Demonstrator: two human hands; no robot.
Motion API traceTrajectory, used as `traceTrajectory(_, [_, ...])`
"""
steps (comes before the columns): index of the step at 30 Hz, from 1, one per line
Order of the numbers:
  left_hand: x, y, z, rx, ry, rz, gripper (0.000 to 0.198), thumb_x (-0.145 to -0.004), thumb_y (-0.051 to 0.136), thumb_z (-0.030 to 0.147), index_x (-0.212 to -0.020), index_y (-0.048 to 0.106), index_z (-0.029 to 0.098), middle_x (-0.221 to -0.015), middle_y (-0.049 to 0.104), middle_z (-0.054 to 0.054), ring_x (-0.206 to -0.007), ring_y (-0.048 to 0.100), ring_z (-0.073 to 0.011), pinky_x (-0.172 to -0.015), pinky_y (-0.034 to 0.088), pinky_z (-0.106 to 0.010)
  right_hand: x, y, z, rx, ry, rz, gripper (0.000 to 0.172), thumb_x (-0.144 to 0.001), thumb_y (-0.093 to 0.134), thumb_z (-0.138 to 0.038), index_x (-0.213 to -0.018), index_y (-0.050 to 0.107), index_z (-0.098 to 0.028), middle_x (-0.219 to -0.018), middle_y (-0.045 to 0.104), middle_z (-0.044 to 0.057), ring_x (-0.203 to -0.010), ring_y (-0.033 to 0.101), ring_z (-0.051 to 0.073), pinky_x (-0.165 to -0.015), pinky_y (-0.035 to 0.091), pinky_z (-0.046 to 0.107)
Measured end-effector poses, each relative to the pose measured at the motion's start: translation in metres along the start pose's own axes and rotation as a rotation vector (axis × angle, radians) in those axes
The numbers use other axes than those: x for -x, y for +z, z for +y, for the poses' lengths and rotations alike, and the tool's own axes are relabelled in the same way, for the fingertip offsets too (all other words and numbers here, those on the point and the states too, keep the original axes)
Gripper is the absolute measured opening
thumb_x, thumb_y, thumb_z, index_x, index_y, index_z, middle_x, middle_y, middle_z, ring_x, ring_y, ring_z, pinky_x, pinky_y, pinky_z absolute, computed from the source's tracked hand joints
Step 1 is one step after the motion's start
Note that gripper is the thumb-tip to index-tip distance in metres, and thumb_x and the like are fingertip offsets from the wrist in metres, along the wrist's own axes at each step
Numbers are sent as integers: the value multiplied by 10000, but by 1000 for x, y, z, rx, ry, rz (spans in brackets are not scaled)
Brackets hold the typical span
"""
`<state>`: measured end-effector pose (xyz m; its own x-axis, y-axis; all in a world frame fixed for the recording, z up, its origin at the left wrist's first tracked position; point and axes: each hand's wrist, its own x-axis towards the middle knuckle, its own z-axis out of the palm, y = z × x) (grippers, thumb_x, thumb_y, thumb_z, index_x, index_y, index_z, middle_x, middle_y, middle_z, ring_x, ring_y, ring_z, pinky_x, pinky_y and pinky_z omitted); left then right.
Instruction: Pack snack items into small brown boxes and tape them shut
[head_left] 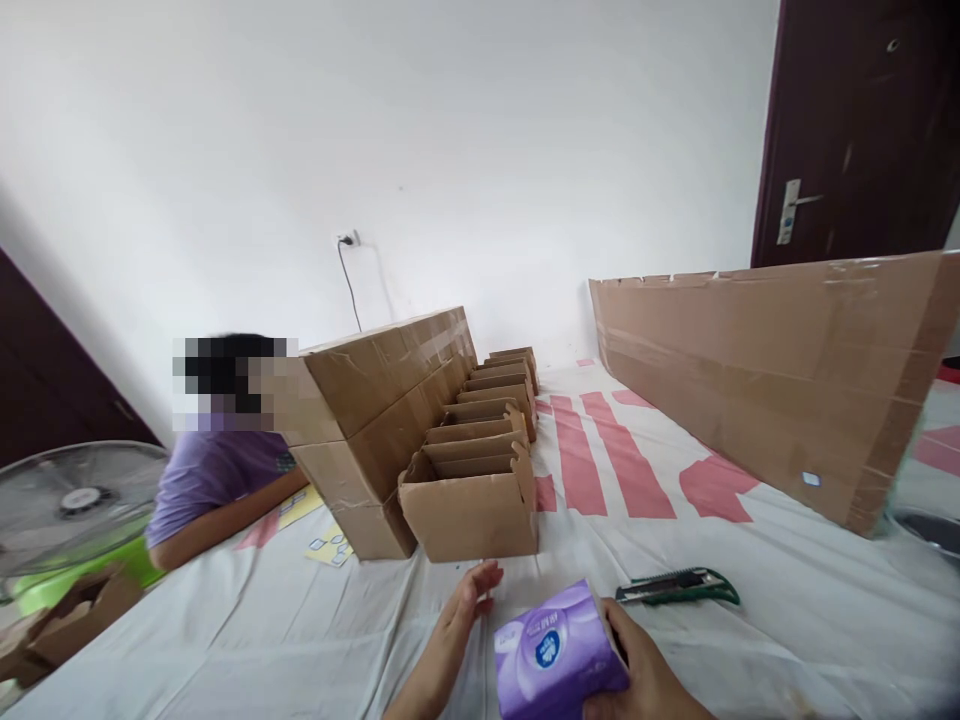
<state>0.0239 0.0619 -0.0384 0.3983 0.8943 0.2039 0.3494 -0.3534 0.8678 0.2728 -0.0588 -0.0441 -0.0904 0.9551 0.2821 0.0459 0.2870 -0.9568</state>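
A purple tissue pack [551, 655] with a round blue logo is gripped by my right hand [637, 665] at its right side, low over the cloth. To the left of the pack, my left hand [466, 605] holds nothing, its fingers extended and apart from the pack. Just beyond that hand stands the nearest small open cardboard box [472, 520], first in a row of several. A green-handled utility knife [679, 587] lies on the cloth past my right hand.
Large cardboard cartons [397, 380] wall the row's left side. A long cardboard panel [772, 370] stands at right on the red-and-white cloth [622, 465]. A person in a purple sleeve [214, 470] leans at left, near yellow cards [328, 545] and a fan [82, 500].
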Motion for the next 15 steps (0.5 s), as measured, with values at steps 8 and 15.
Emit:
traceTrajectory(8, [39, 33, 16, 434, 73, -283, 1343, -397, 710, 806, -1469, 152, 222, -1339, 505, -195, -1248, 491, -378, -1078, 298, -507, -1, 1, 1, 10, -58, -3, 753, -555, 744, -698, -1082, 533, -203, -1000, 630, 74, -907, 597, 277, -802, 483, 380])
traceTrajectory(15, [38, 7, 35, 435, -74, -187, 985, -503, 791, 636, -1313, 401, 234, -1225, 602, -124, -1110, 588, -333, -947, 450, -422, 1, 4, 10, 89, 17, 18, 935, -596, 768, -591, -1358, 374, -219, -1276, 534, 150, -1091, 548, 331, -818, 474, 397])
